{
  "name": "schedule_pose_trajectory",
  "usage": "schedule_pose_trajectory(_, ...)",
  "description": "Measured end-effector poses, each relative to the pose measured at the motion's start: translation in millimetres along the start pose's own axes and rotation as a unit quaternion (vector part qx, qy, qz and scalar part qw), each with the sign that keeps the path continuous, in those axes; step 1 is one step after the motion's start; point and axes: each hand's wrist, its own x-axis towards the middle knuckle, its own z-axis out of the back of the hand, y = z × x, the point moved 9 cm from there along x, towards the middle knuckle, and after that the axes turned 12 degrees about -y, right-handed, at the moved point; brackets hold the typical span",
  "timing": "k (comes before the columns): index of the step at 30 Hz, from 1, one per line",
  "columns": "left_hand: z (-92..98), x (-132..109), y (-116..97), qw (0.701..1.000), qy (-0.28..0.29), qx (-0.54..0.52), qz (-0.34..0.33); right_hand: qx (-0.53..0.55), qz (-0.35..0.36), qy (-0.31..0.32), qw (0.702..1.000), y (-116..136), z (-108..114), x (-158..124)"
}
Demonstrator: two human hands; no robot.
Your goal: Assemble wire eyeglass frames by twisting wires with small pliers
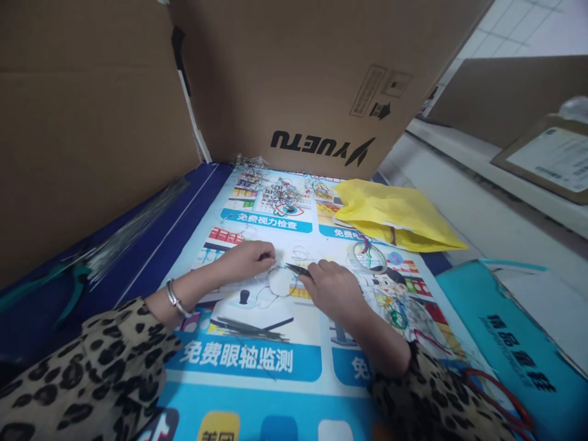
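Observation:
My left hand (248, 258) is closed in a pinch on a thin wire frame of loops (275, 285) that lies on a printed poster mat (257, 361). My right hand (333, 288) grips small dark pliers (296, 269), whose tips point left at the wire, close to my left fingertips. A silver bangle (173, 297) sits on my left wrist. Both arms wear leopard-print sleeves.
Cardboard walls (92, 122) stand at the left and back. Straight wires (133, 229) and green-handled pliers (68, 285) lie at the left. Cut wire pieces (252, 327) lie near me. A yellow bag (395, 214), a tape roll (370, 257), finished wire shapes (285, 193) and a teal bag (514, 355) are around.

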Motion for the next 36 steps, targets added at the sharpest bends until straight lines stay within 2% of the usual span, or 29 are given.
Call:
schedule_pose_trajectory(3, 15.5, 4, 11, 0.996, -0.092, 0.011, 0.021, 0.015, -0.007, -0.023, 1.0, -2, 2, 0)
schedule_pose_trajectory(5, 25.9, 3, 9, 0.989, -0.145, 0.018, 0.009, 0.022, -0.009, -0.036, 0.999, -3, 3, 0)
schedule_pose_trajectory(9, 42.9, -7, -16, 0.973, -0.212, 0.003, -0.085, 0.029, 0.0, -0.061, 0.998, 0, 3, -1)
schedule_pose_trajectory(11, 42.3, -15, -32, 0.969, -0.204, 0.006, -0.141, 0.027, 0.011, -0.075, 0.997, 2, 4, -2)
schedule_pose_trajectory(14, 23.9, -22, -43, 0.971, -0.13, 0.058, -0.194, 0.029, 0.05, -0.086, 0.995, 9, 4, -4)
schedule_pose_trajectory(16, 10.8, -23, -39, 0.973, -0.088, 0.09, -0.194, 0.031, 0.09, -0.083, 0.992, 16, 4, -6)
schedule_pose_trajectory(19, -0.3, -20, -26, 0.978, -0.061, 0.114, -0.165, 0.028, 0.133, -0.077, 0.988, 24, 5, -7)
schedule_pose_trajectory(24, -10.2, -20, -17, 0.978, -0.017, 0.127, -0.165, 0.029, 0.141, -0.079, 0.986, 25, 6, -6)
schedule_pose_trajectory(27, -3.4, -18, -14, 0.983, -0.036, 0.102, -0.147, 0.037, 0.121, -0.088, 0.988, 22, 5, -7)
schedule_pose_trajectory(30, 13.9, -15, -11, 0.983, -0.109, 0.083, -0.119, 0.033, 0.068, -0.098, 0.992, 12, 5, -5)
schedule_pose_trajectory(32, 22.6, -15, -12, 0.979, -0.143, 0.073, -0.124, 0.025, 0.04, -0.098, 0.994, 6, 6, -3)
schedule_pose_trajectory(34, 25.7, -15, -17, 0.977, -0.149, 0.065, -0.14, 0.014, 0.028, -0.092, 0.995, 4, 7, 1)
schedule_pose_trajectory(36, 23.3, -16, -21, 0.977, -0.131, 0.064, -0.153, 0.001, 0.024, -0.087, 0.996, 4, 9, 6)
